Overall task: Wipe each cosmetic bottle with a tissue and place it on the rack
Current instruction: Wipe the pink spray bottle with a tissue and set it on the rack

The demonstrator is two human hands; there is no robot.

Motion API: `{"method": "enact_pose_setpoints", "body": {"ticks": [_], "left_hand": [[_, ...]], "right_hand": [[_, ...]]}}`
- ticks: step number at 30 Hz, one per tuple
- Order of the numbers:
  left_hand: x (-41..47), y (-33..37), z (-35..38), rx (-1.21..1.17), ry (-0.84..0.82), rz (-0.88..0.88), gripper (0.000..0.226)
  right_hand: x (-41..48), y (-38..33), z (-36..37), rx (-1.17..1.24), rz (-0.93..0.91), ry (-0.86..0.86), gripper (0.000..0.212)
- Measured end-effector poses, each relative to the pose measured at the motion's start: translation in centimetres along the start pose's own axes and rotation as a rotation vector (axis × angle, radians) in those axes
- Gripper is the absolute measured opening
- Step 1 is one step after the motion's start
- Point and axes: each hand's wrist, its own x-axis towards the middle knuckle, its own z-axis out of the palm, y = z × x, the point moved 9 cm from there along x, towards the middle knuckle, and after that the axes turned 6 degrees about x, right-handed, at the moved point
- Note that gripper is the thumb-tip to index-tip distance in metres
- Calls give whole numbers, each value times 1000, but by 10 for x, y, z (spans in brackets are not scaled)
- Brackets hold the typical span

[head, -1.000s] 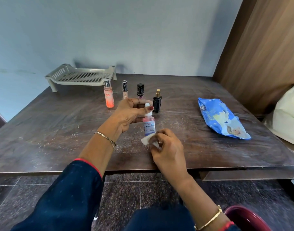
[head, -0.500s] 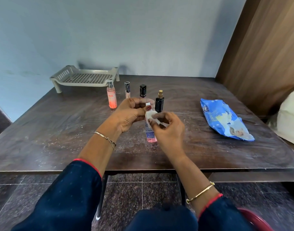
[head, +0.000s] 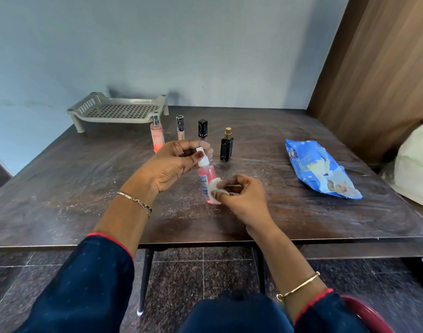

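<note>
My left hand [head: 167, 165] pinches the white cap of a pink spray bottle [head: 205, 175] held upright over the table. My right hand [head: 241, 192] presses a white tissue [head: 214, 190] against the bottle's lower side. Behind them stand an orange-pink spray bottle [head: 157, 137], a slim beige tube with a black cap [head: 180, 128], a black-capped bottle [head: 202, 129] partly hidden by my fingers, and a black bottle with a gold top [head: 226, 146]. The beige perforated rack [head: 120, 110] sits bare at the back left.
A blue tissue pack [head: 319, 168] lies on the right of the dark wooden table [head: 61, 188]. A white bag [head: 416, 164] rests beyond the right edge by a wooden panel. A red stool rim [head: 368, 313] shows at the bottom right.
My right hand with the tissue went from the bottle's base up to its cap, then back down to the lower side. My left hand kept hold of the cap.
</note>
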Motion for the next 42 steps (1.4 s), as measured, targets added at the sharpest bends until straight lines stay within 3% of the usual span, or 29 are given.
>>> {"method": "enact_pose_setpoints", "body": {"ticks": [7, 19, 25, 28, 29, 36, 42], "left_hand": [[-7, 8, 5, 104, -32, 77, 34], [-10, 8, 10, 92, -15, 62, 32], [-10, 10, 12, 133, -15, 54, 34], [-9, 10, 13, 173, -10, 51, 29], [-9, 10, 13, 180, -6, 50, 29], [-9, 9, 9, 163, 32, 58, 29], [-12, 7, 9, 181, 67, 55, 31]], "right_hand": [[4, -27, 22, 174, -116, 3, 29], [-7, 2, 3, -313, -119, -18, 28], [-12, -8, 0, -49, -84, -96, 26], [-5, -23, 6, 1, -102, -83, 11], [-4, -24, 9, -14, -119, -78, 6], [-4, -12, 8, -344, -175, -5, 27], [-10, -8, 5, -469, -167, -5, 31]]}}
